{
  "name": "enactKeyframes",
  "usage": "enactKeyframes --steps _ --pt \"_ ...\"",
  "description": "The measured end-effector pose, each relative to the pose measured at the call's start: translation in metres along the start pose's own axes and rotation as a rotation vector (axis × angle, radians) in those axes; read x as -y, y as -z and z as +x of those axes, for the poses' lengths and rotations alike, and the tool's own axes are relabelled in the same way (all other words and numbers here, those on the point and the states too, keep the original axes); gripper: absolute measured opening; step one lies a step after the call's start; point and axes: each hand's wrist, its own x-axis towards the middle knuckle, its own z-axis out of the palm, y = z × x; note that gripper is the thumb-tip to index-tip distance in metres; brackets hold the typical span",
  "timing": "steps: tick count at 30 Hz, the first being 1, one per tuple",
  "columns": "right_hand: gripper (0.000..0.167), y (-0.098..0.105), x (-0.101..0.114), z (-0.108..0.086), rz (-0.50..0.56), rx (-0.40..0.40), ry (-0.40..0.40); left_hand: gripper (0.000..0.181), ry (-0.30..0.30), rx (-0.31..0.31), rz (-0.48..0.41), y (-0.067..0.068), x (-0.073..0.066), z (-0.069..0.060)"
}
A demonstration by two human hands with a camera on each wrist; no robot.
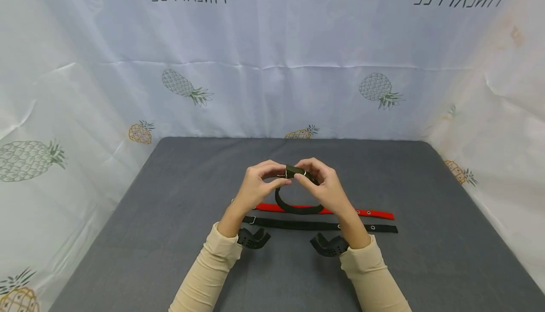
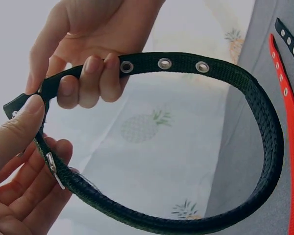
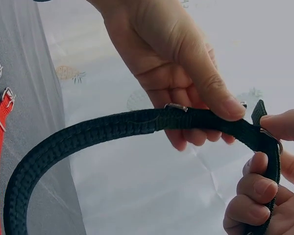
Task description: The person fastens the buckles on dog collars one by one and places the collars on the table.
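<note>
A dark green collar point(image 2: 272, 142) is bent into a loop between both hands, raised above the table. My left hand point(image 1: 255, 186) pinches it near the buckle end, thumb on top and fingers beneath. My right hand point(image 1: 325, 186) holds the strap with the metal eyelets point(image 2: 164, 63), several fingers curled round it. In the right wrist view the strap's tip point(image 3: 258, 111) sticks up beside a metal ring point(image 3: 272, 139), between the two hands. Fingers partly hide how the strap passes through there. A metal loop point(image 2: 54, 169) sits further along the band.
On the grey table point(image 1: 170, 198), beneath the hands, a red collar point(image 1: 376, 214) and a black collar point(image 1: 294, 225) lie stretched out side by side. A curtain with pineapple prints point(image 1: 272, 99) hangs behind the table's far edge. Dark wrist mounts point(image 1: 254, 238) are on both forearms.
</note>
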Motion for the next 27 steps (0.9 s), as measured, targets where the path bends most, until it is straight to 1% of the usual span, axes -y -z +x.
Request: enactKeyframes --steps 6,11,17,24,27 --pt "0.016 0.0014 -0.0023 -0.0004 -0.011 0.012 0.016 0.025 -0.014 -0.015 0.018 0.0020 -0.0027 0.0008" --pt "0.017 0.0025 -0.0015 -0.0006 -0.023 0.033 -0.015 0.025 -0.024 -0.016 0.026 0.0041 -0.0045 0.0010" --pt "0.017 0.0028 -0.0011 -0.0006 -0.046 0.062 -0.052 0.026 -0.050 -0.017 0.037 0.0052 -0.0042 -0.0001" --pt "0.017 0.0029 -0.0031 0.0000 -0.066 0.073 -0.053 0.026 -0.062 -0.011 0.045 0.0049 -0.0028 -0.0003" --pt "0.017 0.0032 -0.0031 0.0002 -0.071 0.076 -0.049 0.026 -0.054 -0.005 0.052 0.0052 -0.0033 0.0004"
